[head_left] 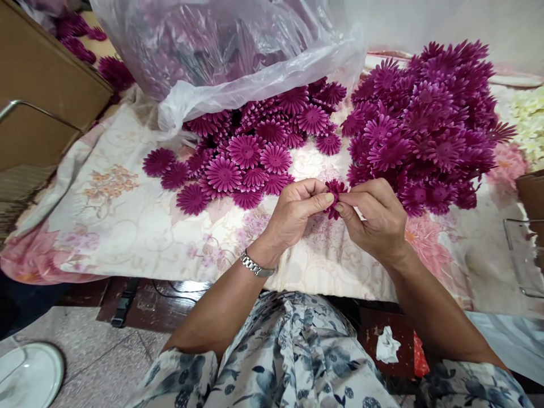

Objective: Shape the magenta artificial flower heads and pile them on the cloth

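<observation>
Between my two hands is a small magenta artificial flower [335,211], held just above the cloth. My left hand [300,207], with a metal watch [255,265] on its wrist, pinches the flower's left side between thumb and fingers. On the other side, my right hand [376,215] pinches it too; its fingertips hide part of the petals. Loose flat magenta flower heads [246,152] lie beyond my left hand, spilling from a clear plastic bag [238,51]. A tall heap of magenta flowers [425,119] stands beyond my right hand.
A floral cloth [140,238] covers the table. Cardboard boxes stand at the left [46,85] and right edges. Pale yellow flowers [529,127] sit at far right. Below the table's front edge are crumpled white paper [387,344] and a round white lid-like object [29,374].
</observation>
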A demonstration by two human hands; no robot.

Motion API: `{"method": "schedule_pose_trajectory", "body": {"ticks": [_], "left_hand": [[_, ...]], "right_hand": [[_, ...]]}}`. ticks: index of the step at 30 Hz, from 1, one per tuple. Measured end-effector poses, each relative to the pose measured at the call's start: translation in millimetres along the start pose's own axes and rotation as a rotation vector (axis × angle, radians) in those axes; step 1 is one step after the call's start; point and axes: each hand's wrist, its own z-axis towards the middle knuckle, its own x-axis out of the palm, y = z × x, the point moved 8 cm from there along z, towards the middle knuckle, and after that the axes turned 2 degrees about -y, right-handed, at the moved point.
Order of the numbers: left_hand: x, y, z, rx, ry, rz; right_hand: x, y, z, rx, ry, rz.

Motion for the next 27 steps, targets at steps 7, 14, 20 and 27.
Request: {"method": "schedule_pose_trajectory", "body": {"ticks": [7, 14, 20, 27], "left_hand": [[4.1, 1.1, -2.5, -0.028, 0.075, -0.003], [2.4, 2.3, -0.8, -0.009, 0.087, 0.021], [3.1, -4.0, -0.8, 0.096, 0.117, 0.143], [0.3, -7.1, -0.4, 0.150, 0.081, 0.298]], "right_hand": [[-2.4, -4.9, 0.9, 0.060, -0.034, 0.044], [-0.9, -16.9, 1.7, 0.176, 0.048, 0.213], [2.8, -26.8, -1.5, 0.315, 0.092, 0.342], [2.8, -25.2, -1.9, 0.270, 0.086, 0.319]]}}
